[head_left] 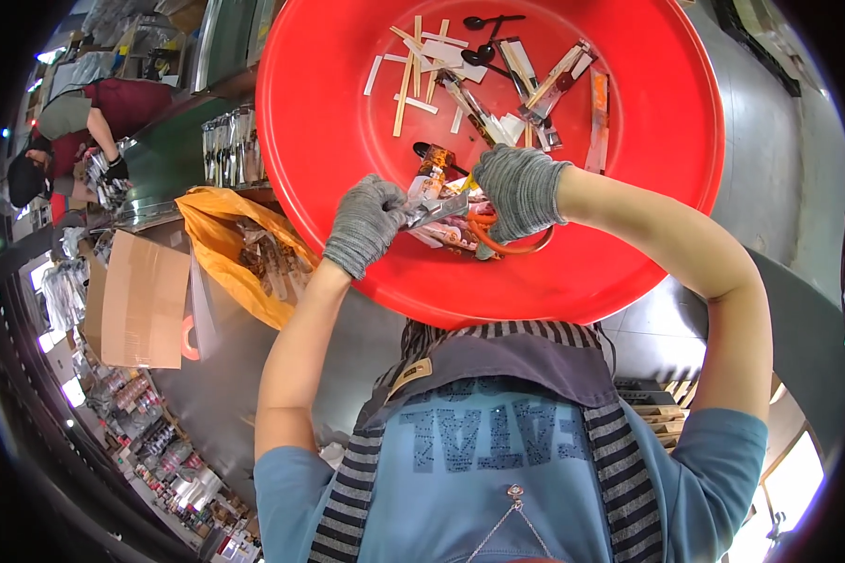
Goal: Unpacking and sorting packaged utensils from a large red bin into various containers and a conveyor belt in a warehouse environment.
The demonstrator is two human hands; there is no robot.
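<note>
1. Left hand, gray-gloved: narrow pinch on the end of a shiny clear packet, above the near side of the red basin.
2. Right hand, same glove type: curled around orange-handled scissors, just beside the packet. Blades hard to separate from glossy film; can't tell if they're spread or mid-cut.
3. Done, by the look of it: loose bits toward the far side of the basin. Wooden chopsticks, white strips, black spoons. I'd read these as already unpacked.
4. Left, in basin: several pieces look wrapped, e.g. the slim packet near the right wall. Printed packets lie under the hands, partly hidden; can't tell which are cut.
5. Outside basin: orange sack to the left, with clear-wrapped pieces in it. Can't tell if that's backlog or finished stock.
6. My call: partway. Loose and wrapped pieces share the basin, one packet in hand. Exact count not readable: overlaps and glare.
</note>
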